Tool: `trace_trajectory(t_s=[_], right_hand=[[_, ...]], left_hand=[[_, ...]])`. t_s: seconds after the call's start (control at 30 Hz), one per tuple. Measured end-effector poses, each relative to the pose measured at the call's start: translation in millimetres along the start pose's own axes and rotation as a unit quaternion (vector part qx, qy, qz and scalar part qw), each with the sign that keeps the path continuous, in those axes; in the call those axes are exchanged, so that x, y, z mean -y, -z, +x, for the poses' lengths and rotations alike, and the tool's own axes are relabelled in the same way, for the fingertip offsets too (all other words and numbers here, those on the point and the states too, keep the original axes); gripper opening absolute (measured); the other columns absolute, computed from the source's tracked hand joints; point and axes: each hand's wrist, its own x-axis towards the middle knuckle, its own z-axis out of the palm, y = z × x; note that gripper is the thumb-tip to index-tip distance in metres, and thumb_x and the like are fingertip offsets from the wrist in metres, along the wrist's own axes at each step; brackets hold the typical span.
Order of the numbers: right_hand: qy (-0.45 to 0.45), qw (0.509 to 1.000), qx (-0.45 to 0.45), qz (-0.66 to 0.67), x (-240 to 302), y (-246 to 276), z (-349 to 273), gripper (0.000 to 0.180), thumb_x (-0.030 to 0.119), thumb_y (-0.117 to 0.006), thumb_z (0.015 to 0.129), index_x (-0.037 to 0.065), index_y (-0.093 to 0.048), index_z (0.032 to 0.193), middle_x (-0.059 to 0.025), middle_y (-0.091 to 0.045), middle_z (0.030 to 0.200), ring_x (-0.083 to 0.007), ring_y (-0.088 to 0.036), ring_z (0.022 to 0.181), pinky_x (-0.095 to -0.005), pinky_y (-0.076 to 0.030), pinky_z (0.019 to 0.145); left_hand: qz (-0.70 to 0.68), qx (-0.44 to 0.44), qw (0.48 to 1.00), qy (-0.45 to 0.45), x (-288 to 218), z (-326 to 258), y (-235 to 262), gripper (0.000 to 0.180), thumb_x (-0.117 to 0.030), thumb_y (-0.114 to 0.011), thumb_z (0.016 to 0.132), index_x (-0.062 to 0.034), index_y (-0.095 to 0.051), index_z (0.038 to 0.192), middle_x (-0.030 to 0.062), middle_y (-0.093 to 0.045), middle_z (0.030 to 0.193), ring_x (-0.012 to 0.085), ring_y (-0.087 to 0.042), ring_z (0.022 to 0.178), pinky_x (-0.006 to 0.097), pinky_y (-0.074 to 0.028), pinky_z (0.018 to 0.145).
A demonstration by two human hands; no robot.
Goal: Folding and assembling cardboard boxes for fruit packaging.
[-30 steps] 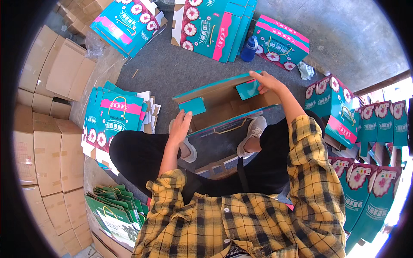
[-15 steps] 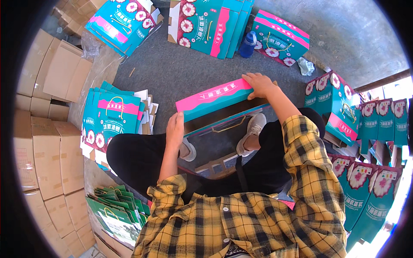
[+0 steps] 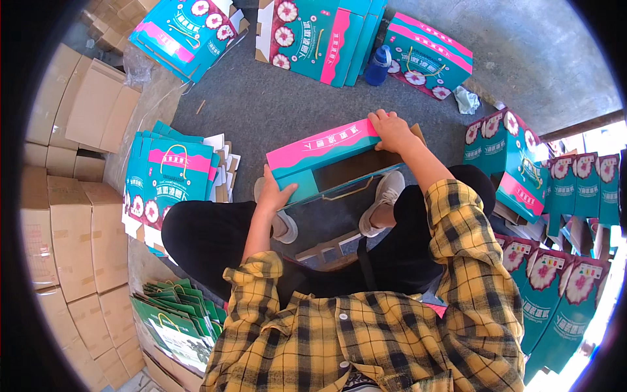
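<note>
A teal and pink cardboard gift box [image 3: 320,147] stands between my feet, its open side facing me and showing brown cardboard inside. At the box's left end my left hand [image 3: 273,191] grips the edge, thumb pressed on a small teal end flap [image 3: 297,186] that lies folded in over the opening. Its other fingers are partly hidden behind the end wall. My right hand [image 3: 394,134] is closed over the far right corner, fingers bent on the pink top panel. Along the near edge runs a yellow cord handle [image 3: 351,189].
Flattened teal boxes lie in stacks at left [image 3: 173,176] and far side [image 3: 307,39]. A blue bottle [image 3: 377,67] stands by a finished box [image 3: 428,59]. Upright boxes [image 3: 509,157] line the right. Brown cartons [image 3: 72,235] and green bags [image 3: 176,320] are at left.
My left thumb has moved inward, and the left end flap is now folded over the opening. My right hand has shifted slightly left along the corner, its fingers more bent.
</note>
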Motion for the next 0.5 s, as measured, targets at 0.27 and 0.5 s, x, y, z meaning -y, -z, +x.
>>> trace_trajectory(t_s=[0.27, 0.5], right_hand=[[-0.098, 0.994, -0.035, 0.012, -29.4, 46.1, -2.0, 0.054, 0.041, -0.067, 0.08, 0.005, -0.056, 0.118, -0.0152, -0.061, 0.104, -0.0303, -0.063, 0.093, -0.0395, -0.054, 0.076], [-0.123, 0.799, 0.241, 0.537, -47.6, 5.9, -5.2, 0.034, 0.031, -0.058, 0.084, 0.001, -0.06, 0.099, -0.0153, -0.067, 0.08, -0.0267, -0.067, 0.062, -0.0376, -0.054, 0.054]], left_hand=[[0.019, -0.006, 1.0, -0.005, 7.7, -1.5, -0.6, 0.1, -0.021, -0.076, 0.073, 0.0054, -0.009, 0.143, 0.0288, -0.041, 0.134, 0.0376, -0.047, 0.123, 0.038, -0.037, 0.103], [-0.047, -0.02, 0.998, -0.023, 12.7, 1.5, -5.1, 0.088, -0.016, -0.076, 0.072, -0.0014, -0.021, 0.139, 0.0245, -0.05, 0.125, 0.0347, -0.051, 0.117, 0.04, -0.04, 0.099]])
